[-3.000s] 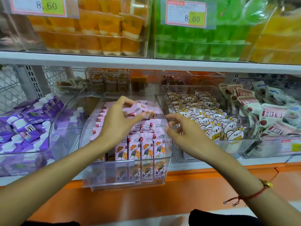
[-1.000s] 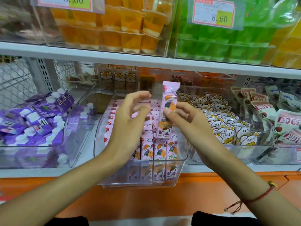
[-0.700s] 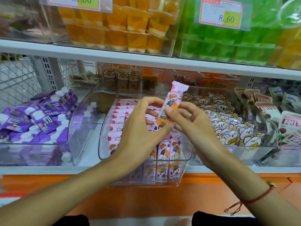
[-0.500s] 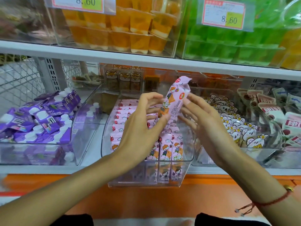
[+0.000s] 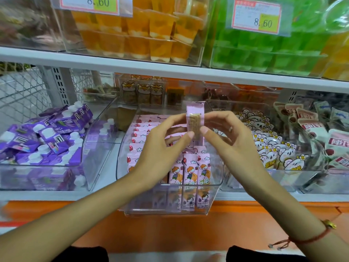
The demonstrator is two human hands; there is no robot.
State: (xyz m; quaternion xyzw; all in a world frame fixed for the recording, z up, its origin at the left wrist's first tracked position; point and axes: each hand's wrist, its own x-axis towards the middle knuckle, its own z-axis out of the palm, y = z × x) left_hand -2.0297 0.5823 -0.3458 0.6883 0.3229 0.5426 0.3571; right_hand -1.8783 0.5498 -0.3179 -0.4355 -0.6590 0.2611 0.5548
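A pink wafer packet [image 5: 195, 118] stands upright above the clear bin [image 5: 170, 208] of pink packets, its back with a see-through window facing me. My left hand [image 5: 162, 146] pinches its left edge between thumb and fingers. My right hand [image 5: 232, 140] pinches its right edge the same way. Several more pink packets [image 5: 188, 172] with a cartoon child stand in rows in the bin below.
A bin of purple pouches with white caps [image 5: 47, 135] sits at the left. At the right is a bin of white bear packets [image 5: 272, 148]. The white shelf [image 5: 170, 69] above carries orange jelly cups [image 5: 147, 35] and green jelly cups [image 5: 264, 50].
The packet came out of the bin and was turned: the printed front faced me a second ago, now the back with the wafer window does. Both hands now pinch its sides.
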